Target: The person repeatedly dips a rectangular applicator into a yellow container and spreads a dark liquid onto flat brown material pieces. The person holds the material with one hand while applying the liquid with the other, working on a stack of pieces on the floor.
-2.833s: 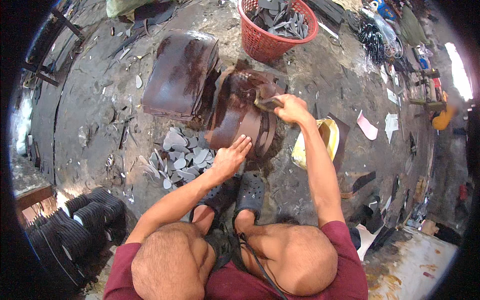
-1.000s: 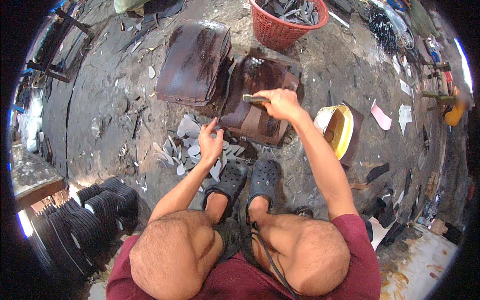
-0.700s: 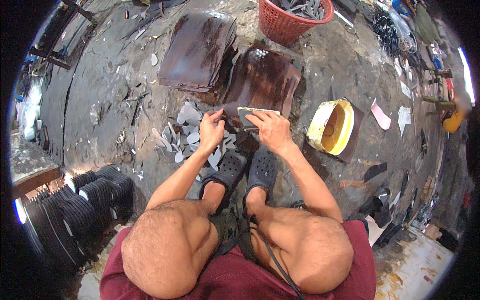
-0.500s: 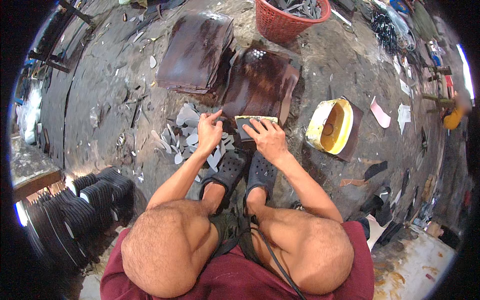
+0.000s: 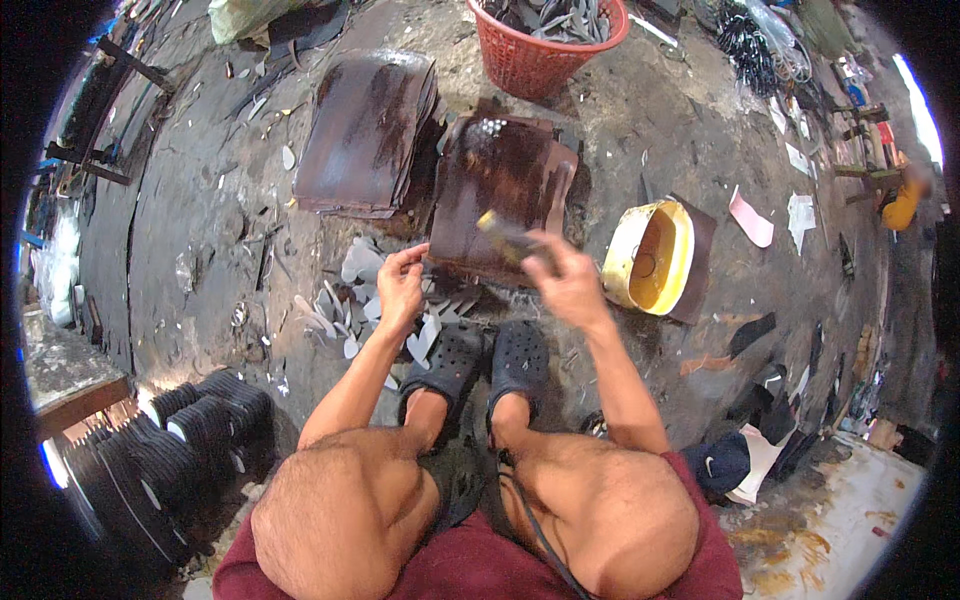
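A stack of dark brown, glossy sheets (image 5: 490, 190) lies in front of my feet, its top one wet-looking. My left hand (image 5: 402, 292) pinches the near left corner of this stack, thumb and fingers together. In my right hand (image 5: 572, 285) is a flat dark spreader (image 5: 512, 238) with a yellowish edge, smeared by motion. It is tilted over the near right part of the top sheet; whether it touches is unclear. To the right stands a cut-open yellow container (image 5: 652, 258) with amber liquid inside.
A second stack of brown sheets (image 5: 365, 140) lies at left of the first. Beyond them stands a red basket (image 5: 540, 60) of grey scraps. Loose grey cut pieces (image 5: 345, 305) lie by my left hand. Rows of black soles (image 5: 205, 425) stand at lower left.
My right hand has moved right, and the spreader has turned from lying flat on the sheet's near edge to a tilt. My left hand has closed on the sheet corner.
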`<state>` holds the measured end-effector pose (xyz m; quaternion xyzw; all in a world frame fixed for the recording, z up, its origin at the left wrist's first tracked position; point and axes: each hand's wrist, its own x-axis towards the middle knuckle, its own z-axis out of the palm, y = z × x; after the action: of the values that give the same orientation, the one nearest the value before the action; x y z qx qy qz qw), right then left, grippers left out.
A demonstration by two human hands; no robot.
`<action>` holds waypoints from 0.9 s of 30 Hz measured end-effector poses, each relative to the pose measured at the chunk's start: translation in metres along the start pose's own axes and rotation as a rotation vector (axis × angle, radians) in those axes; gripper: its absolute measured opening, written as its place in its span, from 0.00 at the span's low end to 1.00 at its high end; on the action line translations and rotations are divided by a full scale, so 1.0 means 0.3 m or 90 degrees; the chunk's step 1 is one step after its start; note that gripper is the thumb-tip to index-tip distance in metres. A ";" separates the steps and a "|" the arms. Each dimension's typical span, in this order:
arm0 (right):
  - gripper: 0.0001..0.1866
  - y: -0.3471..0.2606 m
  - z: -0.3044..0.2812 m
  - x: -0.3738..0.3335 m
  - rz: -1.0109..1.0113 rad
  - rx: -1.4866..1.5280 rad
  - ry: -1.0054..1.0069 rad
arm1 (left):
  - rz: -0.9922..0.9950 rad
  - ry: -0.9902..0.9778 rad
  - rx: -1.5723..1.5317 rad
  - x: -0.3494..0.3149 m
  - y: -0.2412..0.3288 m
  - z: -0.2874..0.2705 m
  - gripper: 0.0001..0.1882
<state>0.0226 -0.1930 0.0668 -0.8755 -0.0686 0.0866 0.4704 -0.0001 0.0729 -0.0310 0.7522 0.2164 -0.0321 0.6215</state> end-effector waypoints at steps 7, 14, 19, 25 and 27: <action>0.17 -0.040 -0.218 0.015 -0.018 0.194 0.332 | -0.273 -0.089 -0.412 0.099 0.224 0.212 0.31; 0.10 0.019 -0.178 0.005 -0.021 0.282 0.394 | -0.004 -0.188 -0.264 0.142 0.295 0.173 0.22; 0.20 0.079 -0.209 -0.005 -0.013 0.226 0.401 | 0.136 -0.180 -0.191 0.200 0.473 -0.098 0.16; 0.13 -0.009 -0.197 0.017 -0.013 0.250 0.396 | 0.058 -0.203 -0.399 0.389 0.517 -0.314 0.20; 0.13 0.004 -0.200 0.020 -0.025 0.256 0.388 | 0.064 -0.166 -0.411 0.430 0.522 -0.346 0.19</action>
<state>0.0413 -0.2410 0.0979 -0.7498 0.0761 -0.1761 0.6333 0.1510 0.1873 0.0955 0.5165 0.0974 -0.0272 0.8503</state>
